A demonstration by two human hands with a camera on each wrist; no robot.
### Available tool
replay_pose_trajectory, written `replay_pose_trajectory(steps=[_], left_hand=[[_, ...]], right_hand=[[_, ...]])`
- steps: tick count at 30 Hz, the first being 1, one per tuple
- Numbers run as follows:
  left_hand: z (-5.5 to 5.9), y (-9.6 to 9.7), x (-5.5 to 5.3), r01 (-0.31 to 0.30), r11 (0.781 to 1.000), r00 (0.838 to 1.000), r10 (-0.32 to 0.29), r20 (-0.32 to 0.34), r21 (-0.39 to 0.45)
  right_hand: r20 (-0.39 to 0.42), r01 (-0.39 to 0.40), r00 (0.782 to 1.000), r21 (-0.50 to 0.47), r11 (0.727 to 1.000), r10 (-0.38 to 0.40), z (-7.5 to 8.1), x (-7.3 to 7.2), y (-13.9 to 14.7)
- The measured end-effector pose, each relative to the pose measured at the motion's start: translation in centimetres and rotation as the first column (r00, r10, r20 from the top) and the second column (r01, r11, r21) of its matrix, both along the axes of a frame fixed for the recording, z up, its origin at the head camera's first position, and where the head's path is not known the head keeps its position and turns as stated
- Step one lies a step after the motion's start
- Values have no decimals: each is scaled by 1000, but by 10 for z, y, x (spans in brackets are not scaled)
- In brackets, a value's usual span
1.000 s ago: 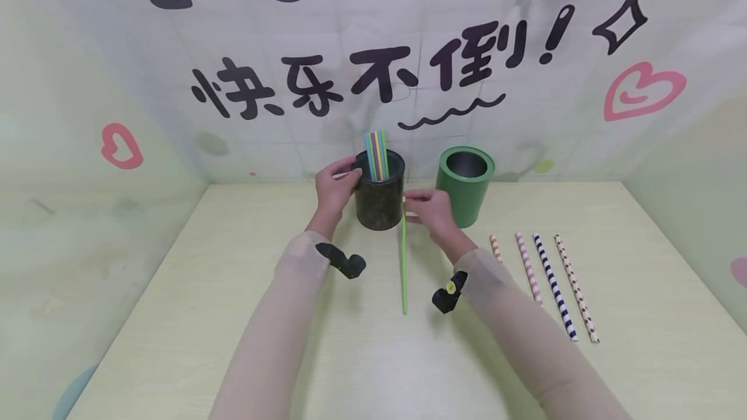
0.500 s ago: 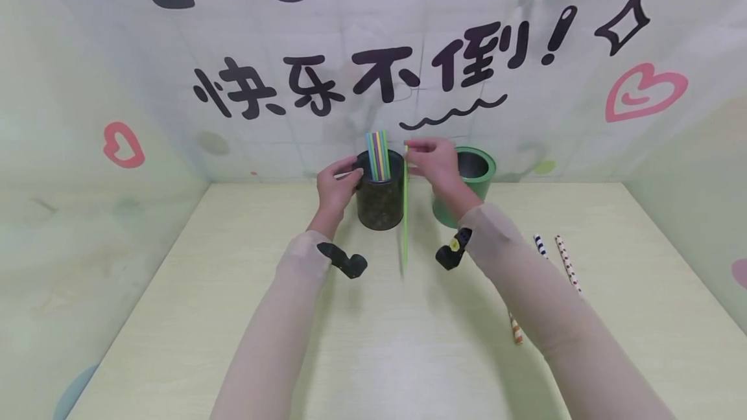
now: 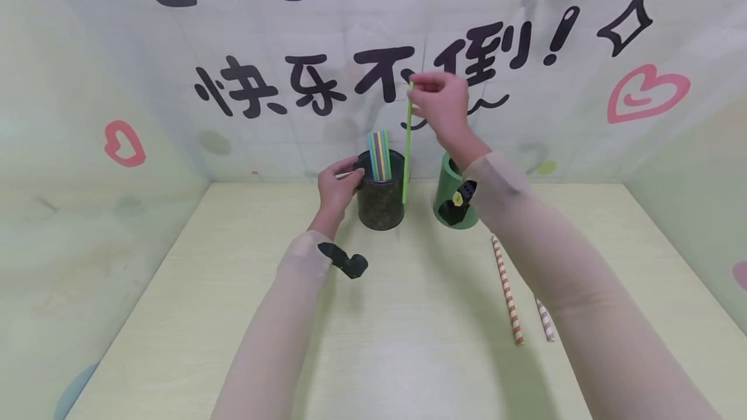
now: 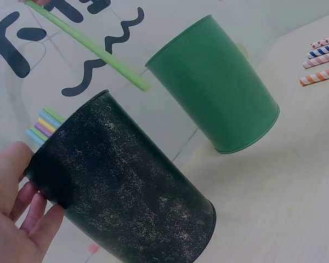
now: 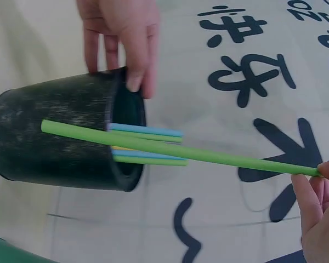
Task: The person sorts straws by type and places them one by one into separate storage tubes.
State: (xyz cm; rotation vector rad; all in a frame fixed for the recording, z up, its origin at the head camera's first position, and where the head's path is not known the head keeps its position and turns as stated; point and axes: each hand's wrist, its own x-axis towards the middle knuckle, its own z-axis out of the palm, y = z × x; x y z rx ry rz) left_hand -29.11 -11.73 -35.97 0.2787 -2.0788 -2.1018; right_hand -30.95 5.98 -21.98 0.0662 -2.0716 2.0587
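Note:
My left hand (image 3: 336,192) grips the rim of a black cup (image 3: 380,207) from the left, thumb and fingers on either side of the wall. Several plain coloured straws (image 3: 379,155) stand in that cup, their tops above the rim. Higher up and to the right, my right hand (image 3: 441,105) pinches a light green straw (image 3: 407,141) at its top end. The straw hangs nearly upright, its lower end just right of the cup and below rim height in the head view. In the right wrist view the green straw (image 5: 219,157) crosses in front of the black cup (image 5: 55,156).
A green cup (image 3: 448,196) stands right of the black one, partly hidden by my right wrist. On the table's right lie an orange-striped paper straw (image 3: 508,290) and a pink-striped one (image 3: 545,321). A blue-striped straw (image 4: 324,50) and a dotted one (image 4: 324,41) show beyond.
My right hand has risen from beside the black cup to well above its rim, lifting the green straw off the table. The left hand has kept its grip in place.

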Motion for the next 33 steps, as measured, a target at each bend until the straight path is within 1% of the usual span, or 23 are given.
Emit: replay_pose_trajectory(steps=[4, 7, 9, 12, 15, 18, 22, 25, 30, 33], left_hand=[[-2, 0, -1, -1, 1000, 1000, 1, -10, -1], [-2, 0, 0, 1, 1000, 1000, -1, -10, 0], [-2, -1, 0, 1, 1000, 1000, -1, -5, -1], [-2, 0, 0, -1, 1000, 1000, 1, -5, -6], [-2, 0, 0, -5, 1000, 1000, 5, -11, -7], [-1, 0, -1, -6, 1000, 1000, 6, -14, -1], [-2, 0, -1, -3, 1000, 1000, 3, -10, 4], [-3, -1, -1, 0, 1000, 1000, 0, -11, 8], [-3, -2, -1, 2, 1000, 1000, -2, -16, 11], [-2, -2, -1, 4, 1000, 1000, -4, -17, 6]], right_hand=[[-49, 18, 999, -14, 1000, -19, 19, 0, -1], [-87, 28, 996, -25, 999, -30, 29, 0, -3], [-110, 33, 993, -22, 999, -36, 33, -1, -4], [-121, 39, 992, -14, 999, -40, 37, -3, -6], [-110, 33, 993, -8, 999, -34, 37, -5, -9], [-105, 27, 994, 5, 1000, -27, 34, -8, -13], [-91, 31, 996, 43, 999, -27, 25, -12, -16], [-77, 29, 997, 72, 997, -23, 16, -15, -19], [-45, 3, 999, 105, 994, 2, -3, -21, -21], [-35, -9, 999, 147, 989, 14, -14, -23, -22]])
